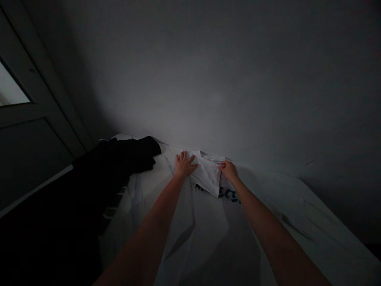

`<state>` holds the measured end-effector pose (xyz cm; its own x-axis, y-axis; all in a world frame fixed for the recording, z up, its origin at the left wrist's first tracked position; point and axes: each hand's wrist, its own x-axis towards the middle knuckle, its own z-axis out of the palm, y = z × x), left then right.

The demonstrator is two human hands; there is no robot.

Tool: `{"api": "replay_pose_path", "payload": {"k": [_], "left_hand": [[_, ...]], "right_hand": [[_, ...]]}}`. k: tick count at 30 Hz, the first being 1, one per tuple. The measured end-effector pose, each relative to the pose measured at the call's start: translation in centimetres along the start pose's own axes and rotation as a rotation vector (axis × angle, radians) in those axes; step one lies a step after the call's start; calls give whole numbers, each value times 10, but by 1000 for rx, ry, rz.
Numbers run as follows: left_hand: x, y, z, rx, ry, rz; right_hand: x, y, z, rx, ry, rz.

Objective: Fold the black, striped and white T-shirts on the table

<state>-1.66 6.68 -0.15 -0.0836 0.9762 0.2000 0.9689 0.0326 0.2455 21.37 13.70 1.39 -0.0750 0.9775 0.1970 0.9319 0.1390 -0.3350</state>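
A white T-shirt [206, 176] lies near the wall end of the pale, marble-patterned surface, its upper part folded over. Dark printed marks [230, 194] show just below and to the right of the folded part. My left hand [184, 165] rests flat on the shirt's left side, fingers spread. At the right, my right hand [229, 171] pinches the edge of the shirt between thumb and fingers. Dim light makes it hard to tell how far the cloth extends towards me.
Black cloth [133, 153] is heaped at the left of the marble-patterned surface [285, 198]. A grey wall [214, 79] rises directly behind. On the far left is a door [24, 147] with a lit pane [10, 87]. Deep shadow hides the lower left.
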Motion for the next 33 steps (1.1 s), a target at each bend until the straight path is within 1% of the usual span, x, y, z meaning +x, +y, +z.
{"api": "replay_pose_path", "payload": {"k": [4,6,9,11,13,14,15,17,19,21,23,25,26,27,28,30,31,32,33], "left_hand": [[1,-1,0,19,-12,-2],[2,-1,-1,31,-24,-6],[2,0,-5,51,-11,7],[0,1,-7,80,14,25],[-1,1,-7,122,51,48],[-1,0,-7,144,73,61],[0,-2,-5,160,99,82],[4,-7,-1,180,142,126],[9,-11,4,190,176,149],[12,-12,8,201,192,141],[14,-12,11,215,184,125],[16,-13,14,227,182,113],[17,-14,16,230,184,112],[17,-15,17,229,188,118],[18,-17,19,224,191,128],[21,-22,22,204,187,163],[22,-24,24,194,182,178],[24,-26,25,188,180,186],[26,-28,26,186,180,190]], "right_hand": [[3,-2,-3,-19,-39,-19],[2,-11,-8,-54,-31,-3],[-7,-40,-14,-102,27,-12],[-16,-66,-12,-113,61,-65],[-24,-90,-3,-108,62,-154],[-26,-98,4,-101,40,-251],[-27,-103,12,-91,22,-315],[-28,-101,25,-78,-42,-401],[-30,-88,31,-66,-99,-419],[-33,-71,28,-58,-119,-352],[-34,-61,19,-64,-111,-213],[-35,-60,12,-84,-96,-89],[-36,-63,11,-90,-83,-74],[-38,-67,12,-87,-63,-104],[-42,-72,15,-75,-43,-180],[-52,-79,24,-36,-28,-393],[-57,-81,29,-18,-35,-474],[-61,-82,33,-6,-47,-512],[-65,-82,36,-1,-64,-514]]}}
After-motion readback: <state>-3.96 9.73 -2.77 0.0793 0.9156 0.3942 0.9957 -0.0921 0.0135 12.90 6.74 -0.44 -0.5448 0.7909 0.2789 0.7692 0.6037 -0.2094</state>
